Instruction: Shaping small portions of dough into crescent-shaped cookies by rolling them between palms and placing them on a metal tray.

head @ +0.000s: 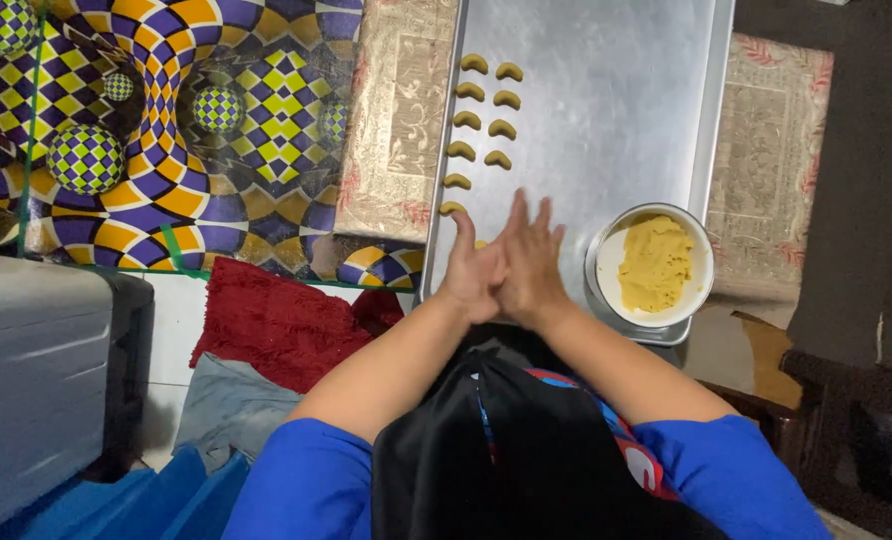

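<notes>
A: We start with the floor: a patterned mat of purple, yellow and white checks [166, 130], a beige floral cloth [401, 120], and over it the metal baking tray [626, 110].

B: And our hands? We see the left hand [473, 272] and right hand [533, 262] pressed palm to palm over the tray's near edge, fingers straight.

A: Whether dough sits between the palms, we cannot tell; nothing shows there.

B: Just beyond our fingertips, two rows of crescent dough pieces [486, 110] run along the tray's left rim. The nearest touches the left thumb's outline.

A: To the right of our hands, the white bowl of yellow dough [656, 265] sits in the tray's near corner.

B: Between rows and bowl, beyond our fingers, the tray lies bare to its far rim.

A: A red towel [286, 320] lies left of our left forearm.
</notes>
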